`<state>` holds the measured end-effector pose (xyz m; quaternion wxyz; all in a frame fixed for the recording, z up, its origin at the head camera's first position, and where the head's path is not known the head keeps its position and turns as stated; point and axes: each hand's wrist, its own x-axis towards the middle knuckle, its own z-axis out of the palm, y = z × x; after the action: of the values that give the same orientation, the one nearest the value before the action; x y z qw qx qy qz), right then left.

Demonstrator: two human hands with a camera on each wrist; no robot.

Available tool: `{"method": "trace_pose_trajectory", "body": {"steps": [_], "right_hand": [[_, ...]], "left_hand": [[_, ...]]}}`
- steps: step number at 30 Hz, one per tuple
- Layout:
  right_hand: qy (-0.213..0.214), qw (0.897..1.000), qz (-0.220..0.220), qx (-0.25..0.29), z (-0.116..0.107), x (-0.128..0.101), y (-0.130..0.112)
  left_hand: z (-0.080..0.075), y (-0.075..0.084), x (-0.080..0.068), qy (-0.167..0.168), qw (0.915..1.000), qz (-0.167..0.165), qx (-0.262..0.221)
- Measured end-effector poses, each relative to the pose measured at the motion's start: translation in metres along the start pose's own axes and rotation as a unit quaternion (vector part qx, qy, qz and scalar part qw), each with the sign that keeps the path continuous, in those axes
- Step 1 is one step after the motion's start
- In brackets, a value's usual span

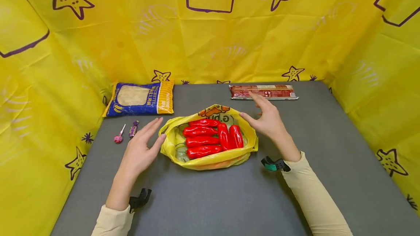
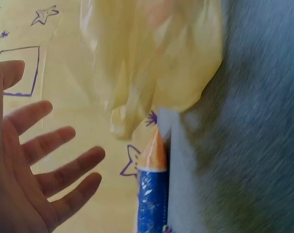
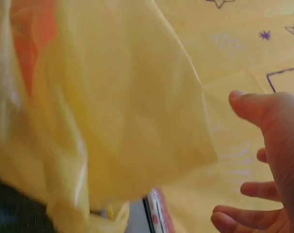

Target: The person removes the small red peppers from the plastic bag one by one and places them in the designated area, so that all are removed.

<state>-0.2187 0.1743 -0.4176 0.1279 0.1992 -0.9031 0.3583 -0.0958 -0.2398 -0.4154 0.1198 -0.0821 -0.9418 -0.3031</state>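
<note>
A yellow plastic bag [image 1: 210, 164] stands mid-table with its mouth spread wide. Several red chili peppers [image 1: 201, 140] lie inside, most of them side by side, two turned upright at the right. At the bag's left side is my left hand [image 1: 140, 152], fingers extended and holding nothing; the left wrist view shows the fingers spread apart beside the bag [image 2: 152, 58]. My right hand [image 1: 269, 119] hovers by the bag's upper right rim, thumb near the edge, also holding nothing. In the right wrist view, a gap separates that hand [image 3: 278, 160] from the bag [image 3: 132, 107].
A blue and yellow pasta packet [image 1: 139, 98] lies at the back left. In front of it are a lollipop [image 1: 118, 138] and a small purple wrapped candy [image 1: 133, 129]. A long red packet [image 1: 262, 92] lies at the back right, before the yellow cloth wall [image 1: 203, 46].
</note>
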Motion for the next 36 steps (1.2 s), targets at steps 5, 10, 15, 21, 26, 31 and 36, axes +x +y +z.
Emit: {"method": "trace_pose_trajectory", "body": {"steps": [5, 10, 15, 21, 26, 31, 36], "right_hand": [[0.003, 0.999, -0.036, -0.012, 0.01, 0.007, -0.011], [-0.003, 0.998, -0.056, -0.002, 0.016, 0.018, -0.024], [-0.024, 0.997, -0.062, 0.026, 0.02, 0.03, -0.043], [-0.057, 0.994, -0.08, 0.054, 0.026, 0.043, -0.064], [-0.12, 0.984, -0.115, 0.07, 0.037, 0.054, -0.073], [-0.22, 0.966, -0.117, 0.064, 0.051, 0.06, -0.075], [-0.272, 0.954, -0.118, 0.045, 0.065, 0.064, -0.076]], "left_hand": [[0.014, 0.004, -0.009, -0.019, 0.9996, 0.019, -0.007], [0.027, 0.004, -0.012, -0.059, 0.9982, 0.0, -0.011], [0.039, 0.005, -0.014, -0.06, 0.9974, -0.021, -0.032], [0.048, 0.005, -0.016, -0.028, 0.9979, 0.019, -0.055], [0.054, 0.003, -0.017, -0.021, 0.9977, 0.035, -0.054], [0.057, 0.001, -0.019, -0.046, 0.9984, -0.006, -0.034], [0.059, -0.002, -0.018, -0.068, 0.9966, -0.031, -0.035]]}}
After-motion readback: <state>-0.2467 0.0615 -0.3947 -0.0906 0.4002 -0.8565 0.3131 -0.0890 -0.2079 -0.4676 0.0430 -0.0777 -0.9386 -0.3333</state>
